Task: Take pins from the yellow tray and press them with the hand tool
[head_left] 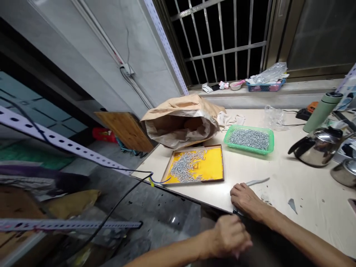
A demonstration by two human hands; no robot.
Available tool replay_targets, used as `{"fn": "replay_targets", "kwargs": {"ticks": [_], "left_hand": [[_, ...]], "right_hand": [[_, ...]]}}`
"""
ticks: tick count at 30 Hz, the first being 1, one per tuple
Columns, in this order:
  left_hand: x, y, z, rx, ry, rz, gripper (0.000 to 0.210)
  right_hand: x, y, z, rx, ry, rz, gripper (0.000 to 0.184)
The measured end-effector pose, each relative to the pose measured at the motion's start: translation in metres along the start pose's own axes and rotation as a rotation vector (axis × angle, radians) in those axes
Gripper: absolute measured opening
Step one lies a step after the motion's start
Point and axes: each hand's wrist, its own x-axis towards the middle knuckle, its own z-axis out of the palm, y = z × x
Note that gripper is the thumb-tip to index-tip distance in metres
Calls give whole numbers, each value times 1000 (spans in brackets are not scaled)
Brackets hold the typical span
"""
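Note:
My left hand is just off the table's front edge, slightly blurred. Its fingers are curled closed, and whatever they may hold is hidden. My right hand rests at the edge of the table with bent fingers. Something small and dark shows under it, too hidden to name. Just beyond my right hand lies a thin grey strip. To the left, a shallow tray with a yellow bottom holds many small metal pins or screws. A green plastic basket farther back is full of similar metal pieces.
A large brown paper sack lies open-mouthed behind the tray. A steel kettle, a green flask and a pot stand at right. Black cable hangs at left, near perforated metal rails. Scraps lie on the table.

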Motion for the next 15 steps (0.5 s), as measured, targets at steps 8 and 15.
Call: {"fn": "replay_targets", "kwargs": {"ticks": [8,15], "left_hand": [[50,-133,-105,388,215,-532,24],[63,-174,-107,455,-70,-511,27]], "right_hand": [[4,1,15,-46,44,-62,15],[-2,1,14,376,337,9,17]]}}
